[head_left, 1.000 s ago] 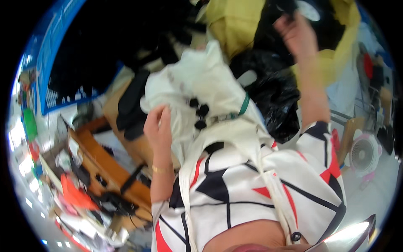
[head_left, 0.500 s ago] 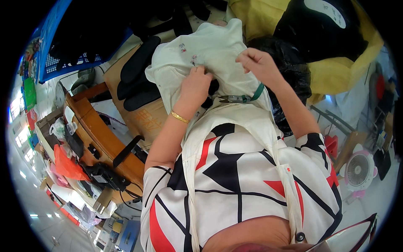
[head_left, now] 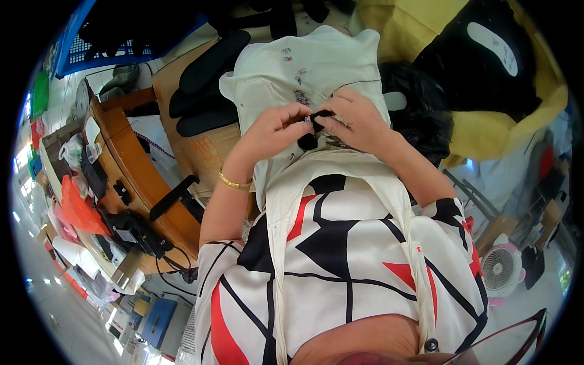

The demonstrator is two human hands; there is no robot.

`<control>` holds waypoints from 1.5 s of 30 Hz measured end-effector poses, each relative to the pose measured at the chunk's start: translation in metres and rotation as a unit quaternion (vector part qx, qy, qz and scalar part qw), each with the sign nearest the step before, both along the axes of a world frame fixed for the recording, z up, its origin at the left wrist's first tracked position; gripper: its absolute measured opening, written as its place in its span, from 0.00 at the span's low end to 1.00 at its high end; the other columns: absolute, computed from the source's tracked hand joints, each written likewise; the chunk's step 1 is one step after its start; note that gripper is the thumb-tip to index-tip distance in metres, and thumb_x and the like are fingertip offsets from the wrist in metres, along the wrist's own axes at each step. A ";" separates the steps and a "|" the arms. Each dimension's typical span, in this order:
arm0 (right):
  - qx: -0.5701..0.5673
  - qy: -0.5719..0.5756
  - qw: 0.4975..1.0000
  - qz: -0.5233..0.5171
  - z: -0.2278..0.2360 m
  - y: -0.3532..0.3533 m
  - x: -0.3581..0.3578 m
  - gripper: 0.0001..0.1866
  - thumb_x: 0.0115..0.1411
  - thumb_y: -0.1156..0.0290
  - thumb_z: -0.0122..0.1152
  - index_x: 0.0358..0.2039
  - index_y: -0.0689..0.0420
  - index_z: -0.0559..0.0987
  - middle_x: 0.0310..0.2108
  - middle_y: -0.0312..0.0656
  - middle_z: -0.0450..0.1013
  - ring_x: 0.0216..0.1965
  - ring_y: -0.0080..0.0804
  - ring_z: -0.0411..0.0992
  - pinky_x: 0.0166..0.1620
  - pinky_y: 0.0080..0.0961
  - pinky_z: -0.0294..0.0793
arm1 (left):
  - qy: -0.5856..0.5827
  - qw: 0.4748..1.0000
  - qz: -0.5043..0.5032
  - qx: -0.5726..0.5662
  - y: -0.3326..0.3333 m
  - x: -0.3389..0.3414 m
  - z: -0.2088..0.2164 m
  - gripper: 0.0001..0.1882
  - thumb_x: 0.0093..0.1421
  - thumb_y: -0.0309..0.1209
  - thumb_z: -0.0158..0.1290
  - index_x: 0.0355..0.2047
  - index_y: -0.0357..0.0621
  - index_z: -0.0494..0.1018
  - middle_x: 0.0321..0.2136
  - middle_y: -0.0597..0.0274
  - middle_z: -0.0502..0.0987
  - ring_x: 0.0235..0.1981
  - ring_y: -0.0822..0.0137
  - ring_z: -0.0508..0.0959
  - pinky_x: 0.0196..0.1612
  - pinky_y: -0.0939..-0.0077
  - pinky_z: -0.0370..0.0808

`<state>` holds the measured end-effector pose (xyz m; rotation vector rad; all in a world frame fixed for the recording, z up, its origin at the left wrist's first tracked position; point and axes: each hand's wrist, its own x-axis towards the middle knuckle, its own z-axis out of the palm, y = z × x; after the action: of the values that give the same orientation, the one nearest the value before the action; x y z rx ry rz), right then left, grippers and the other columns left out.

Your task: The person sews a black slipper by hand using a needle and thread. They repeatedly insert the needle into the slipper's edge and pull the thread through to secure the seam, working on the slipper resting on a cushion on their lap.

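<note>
Above my lap, my left hand (head_left: 275,131) and my right hand (head_left: 359,125) come together, both closed on a small black fabric piece (head_left: 308,142). Thumbs and fingers pinch its upper edge, hiding part of it. A dark thread arcs from the right fingertips across the cloth; a thin, light, needle-like line shows beside them, too fine to name surely. Under the hands spreads a cream apron (head_left: 261,67) with small dark and red bits on it. Thread snips (head_left: 339,143) lie on the apron, partly covered by my right hand.
Black sole-shaped pieces (head_left: 210,112) rest on cardboard (head_left: 210,149) at left, beside a wooden table (head_left: 143,185). A blue crate (head_left: 76,52) stands far left. At right are a black plastic bag (head_left: 420,121), yellow cloth (head_left: 486,137), a white insole-shaped piece (head_left: 491,48) and a fan (head_left: 502,267).
My right hand has come down and left to meet the left hand. Both now hold the black fabric piece, and a dark thread shows by the right fingers. The view has shifted slightly.
</note>
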<state>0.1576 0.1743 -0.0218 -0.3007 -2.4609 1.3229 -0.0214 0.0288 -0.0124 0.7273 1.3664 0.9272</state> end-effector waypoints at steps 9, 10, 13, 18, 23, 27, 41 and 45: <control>-0.062 -0.001 0.998 -0.013 -0.005 -0.011 -0.004 0.07 0.59 0.69 0.63 0.32 0.59 0.77 0.26 0.44 0.68 0.28 0.44 0.67 0.31 0.35 0.67 | 0.063 0.995 0.067 0.048 -0.016 0.005 0.000 0.12 0.62 0.30 0.59 0.43 0.36 0.77 0.30 0.70 0.77 0.31 0.80 0.71 0.35 0.84 0.70; -0.060 0.002 0.998 -0.012 -0.004 -0.012 -0.004 0.07 0.60 0.69 0.63 0.33 0.59 0.77 0.26 0.44 0.67 0.28 0.44 0.67 0.31 0.35 0.67 | 0.072 0.994 0.065 0.055 -0.017 0.004 0.000 0.11 0.62 0.30 0.60 0.41 0.36 0.77 0.29 0.70 0.76 0.29 0.80 0.70 0.34 0.84 0.70; -0.060 0.004 0.998 -0.011 -0.005 -0.015 -0.002 0.08 0.60 0.69 0.63 0.34 0.59 0.77 0.25 0.44 0.67 0.28 0.43 0.67 0.31 0.34 0.67 | 0.052 0.996 0.054 0.054 -0.022 0.003 -0.001 0.11 0.62 0.31 0.60 0.40 0.36 0.78 0.29 0.71 0.76 0.29 0.80 0.69 0.34 0.84 0.68; -0.176 0.008 0.984 -0.022 -0.010 -0.025 -0.005 0.07 0.61 0.69 0.63 0.34 0.59 0.77 0.24 0.42 0.65 0.27 0.42 0.65 0.31 0.33 0.66 | 0.045 0.990 0.034 0.129 -0.025 0.009 0.004 0.11 0.62 0.31 0.61 0.40 0.36 0.77 0.29 0.73 0.75 0.29 0.80 0.69 0.33 0.86 0.67; -0.124 0.042 0.991 -0.025 -0.010 -0.025 -0.002 0.07 0.61 0.69 0.63 0.33 0.59 0.77 0.25 0.42 0.66 0.27 0.40 0.65 0.31 0.31 0.66 | -0.071 0.993 0.079 -0.052 -0.027 0.006 0.005 0.10 0.62 0.30 0.60 0.39 0.36 0.77 0.29 0.72 0.73 0.30 0.80 0.69 0.33 0.86 0.67; -0.052 0.047 0.998 -0.003 -0.008 -0.024 0.004 0.05 0.62 0.71 0.61 0.35 0.59 0.77 0.27 0.42 0.68 0.30 0.38 0.68 0.32 0.30 0.68 | -0.041 0.997 0.061 0.025 -0.030 0.008 0.001 0.08 0.62 0.28 0.59 0.38 0.37 0.77 0.27 0.74 0.73 0.26 0.82 0.68 0.29 0.83 0.67; -0.334 -0.266 0.896 0.121 0.042 0.019 0.007 0.04 0.63 0.76 0.59 0.37 0.60 0.80 0.27 0.34 0.75 0.29 0.20 0.72 0.35 0.18 0.72 | 0.288 0.924 -0.017 0.253 -0.027 0.014 0.016 0.12 0.50 0.23 0.65 0.36 0.43 0.79 0.35 0.63 0.79 0.43 0.59 0.76 0.45 0.71 0.73; -0.229 -0.212 0.932 0.184 0.038 0.017 0.007 0.07 0.62 0.76 0.59 0.40 0.59 0.81 0.29 0.38 0.78 0.27 0.27 0.74 0.34 0.20 0.73 | 0.303 0.918 -0.023 0.255 -0.026 0.017 0.021 0.14 0.46 0.24 0.66 0.34 0.46 0.78 0.33 0.65 0.79 0.41 0.59 0.77 0.44 0.69 0.73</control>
<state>0.1650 0.1916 0.0158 -0.2610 -2.6013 2.2055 -0.0043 0.0027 0.0083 1.5371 1.6407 1.0835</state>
